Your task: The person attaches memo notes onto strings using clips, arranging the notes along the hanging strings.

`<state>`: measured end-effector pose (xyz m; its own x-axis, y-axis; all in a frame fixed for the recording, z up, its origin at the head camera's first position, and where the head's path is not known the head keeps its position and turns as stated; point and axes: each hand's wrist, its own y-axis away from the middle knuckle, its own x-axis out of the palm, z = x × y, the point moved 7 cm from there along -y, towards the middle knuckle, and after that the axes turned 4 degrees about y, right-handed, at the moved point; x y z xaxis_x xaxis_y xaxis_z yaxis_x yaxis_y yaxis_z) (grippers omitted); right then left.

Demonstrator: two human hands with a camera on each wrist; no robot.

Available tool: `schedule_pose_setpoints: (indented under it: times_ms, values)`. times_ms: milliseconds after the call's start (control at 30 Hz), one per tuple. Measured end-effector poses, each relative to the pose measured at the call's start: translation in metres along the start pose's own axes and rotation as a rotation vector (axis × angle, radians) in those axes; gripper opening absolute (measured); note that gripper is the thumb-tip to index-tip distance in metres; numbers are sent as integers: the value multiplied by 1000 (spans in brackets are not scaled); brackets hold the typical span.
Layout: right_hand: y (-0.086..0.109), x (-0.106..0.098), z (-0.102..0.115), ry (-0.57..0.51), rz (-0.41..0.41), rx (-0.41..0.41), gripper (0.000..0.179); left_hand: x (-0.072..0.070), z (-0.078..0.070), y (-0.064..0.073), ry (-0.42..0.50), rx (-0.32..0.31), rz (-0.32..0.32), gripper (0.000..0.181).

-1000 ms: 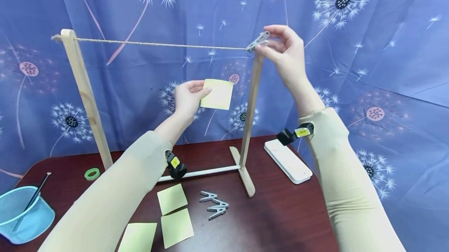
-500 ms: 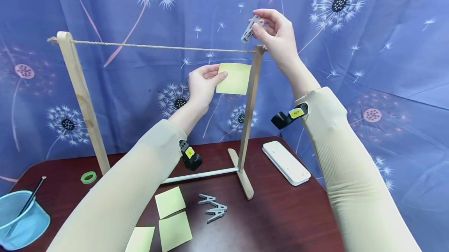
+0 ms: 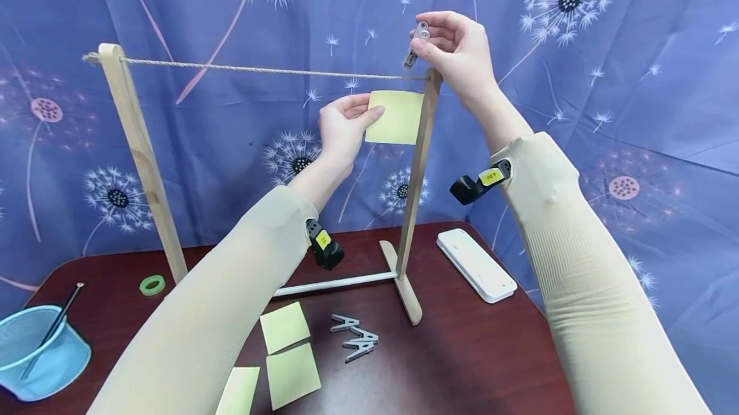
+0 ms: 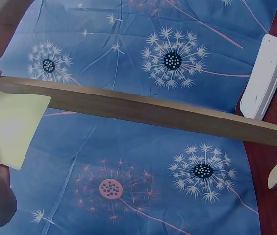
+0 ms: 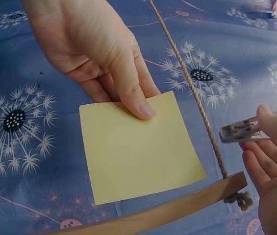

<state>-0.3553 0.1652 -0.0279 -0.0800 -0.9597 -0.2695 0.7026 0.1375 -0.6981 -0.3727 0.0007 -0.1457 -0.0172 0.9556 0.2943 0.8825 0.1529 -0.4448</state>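
Note:
A yellow sticky note (image 3: 397, 117) is pinched by its left edge between the thumb and fingers of my left hand (image 3: 344, 126). It hangs just below the rope (image 3: 271, 70), overlapping the right wooden post (image 3: 419, 165) in the head view. My right hand (image 3: 462, 49) pinches a grey clothespin (image 3: 417, 44) above the rope's right end. The right wrist view shows the clothespin (image 5: 241, 131) pointing toward the rope (image 5: 192, 88), a short gap between them. In the left wrist view the note (image 4: 18, 127) lies near the post's top end.
Several grey clothespins (image 3: 355, 338) and more yellow sticky notes (image 3: 292, 376) lie on the dark red table (image 3: 462, 364). A white case (image 3: 476, 265) sits at the right. At the left are a green tape roll (image 3: 152, 285) and a blue mesh basket (image 3: 58, 364) with a black stick.
My left hand has raised the sticky note up and right, close under the rope by the right post. My right hand has lifted the clothespin from the rope's end to above it.

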Motion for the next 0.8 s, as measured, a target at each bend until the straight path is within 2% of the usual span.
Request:
schedule_pose_setpoints:
  times_ms: [300, 567, 800]
  values:
    - [-2, -2, -3, 68, 14, -40, 23, 3, -4, -1, -6, 19, 1, 30]
    - [-2, -3, 0, 112, 3, -28, 17, 4, -6, -2, -29, 32, 7, 30]
    - [-1, -3, 1, 254, 11, 23, 15, 2, -6, -3, -13, 45, -6, 30]
